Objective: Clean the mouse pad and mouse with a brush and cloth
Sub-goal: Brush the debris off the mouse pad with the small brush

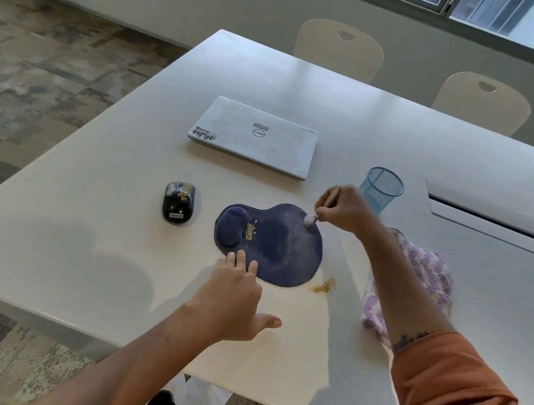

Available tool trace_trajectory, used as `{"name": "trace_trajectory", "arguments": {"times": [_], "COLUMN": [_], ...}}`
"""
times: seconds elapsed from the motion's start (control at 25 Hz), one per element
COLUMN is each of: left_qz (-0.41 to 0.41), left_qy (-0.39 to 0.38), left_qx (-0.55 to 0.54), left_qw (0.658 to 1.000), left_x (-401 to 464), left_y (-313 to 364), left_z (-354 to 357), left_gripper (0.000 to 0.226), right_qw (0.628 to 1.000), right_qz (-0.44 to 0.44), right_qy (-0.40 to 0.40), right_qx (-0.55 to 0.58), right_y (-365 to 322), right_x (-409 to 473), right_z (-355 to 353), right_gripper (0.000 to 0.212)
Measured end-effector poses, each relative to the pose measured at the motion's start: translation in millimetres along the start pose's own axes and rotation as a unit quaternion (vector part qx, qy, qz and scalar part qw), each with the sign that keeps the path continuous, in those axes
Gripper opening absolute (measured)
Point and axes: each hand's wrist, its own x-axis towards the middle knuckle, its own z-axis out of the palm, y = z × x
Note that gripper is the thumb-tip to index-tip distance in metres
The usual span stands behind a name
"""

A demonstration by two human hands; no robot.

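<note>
Mouse [178, 202] lies left of mouse pad [273, 245], cloth [420, 280] right, laptop [254, 136] behind

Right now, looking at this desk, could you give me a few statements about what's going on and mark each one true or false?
1. The right hand holds a small brush whose tip is at the far edge of the blue mouse pad. True.
2. The black mouse sits on the mouse pad. False: it lies on the table, left of the pad.
3. The left hand presses straight fingers on the pad's near edge. True.
4. The laptop is open. False: its lid is closed.
5. The purple cloth covers the mouse. False: it lies right of the pad, partly behind the right forearm.
</note>
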Motion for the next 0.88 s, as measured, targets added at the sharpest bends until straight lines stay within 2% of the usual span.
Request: {"name": "trace_trajectory", "arguments": {"times": [0.12,0.24,0.36,0.56,0.64,0.76,0.88], "left_qz": [0.000,0.001,0.001,0.001,0.004,0.006,0.005], "left_qy": [0.000,-0.002,0.001,0.004,0.001,-0.001,0.000], "left_qx": [0.001,0.008,0.008,0.005,0.005,0.005,0.004], "left_qw": [1.000,1.000,1.000,1.000,1.000,1.000,1.000], "left_x": [0.4,0.9,1.0,0.7,0.3,-0.9,-2.3], "left_y": [1.1,0.9,0.5,0.5,0.7,1.3,0.9], "left_z": [-0.2,0.3,0.7,1.7,0.1,-3.1,-3.1], "left_gripper": [0.102,0.103,0.105,0.105,0.103,0.101,0.101], "right_qw": [0.998,0.995,0.997,0.999,0.998,0.991,0.992], "right_qz": [0.016,0.020,0.017,0.046,0.044,0.020,0.020], "right_qy": [0.048,0.081,0.069,-0.013,0.023,0.124,0.121], "right_qx": [0.045,0.059,0.011,-0.019,0.024,0.054,0.040], "right_y": [2.9,1.0,3.4,1.8,-7.5,-18.9,-13.3], "right_x": [-0.5,-0.4,-15.0,-43.4,-38.4,-26.9,-31.0], "right_z": [-2.6,9.7,12.6,-3.3,-4.8,3.4,17.1], "right_gripper": [0.004,0.012,0.012,0.007,0.006,0.008,0.010]}}
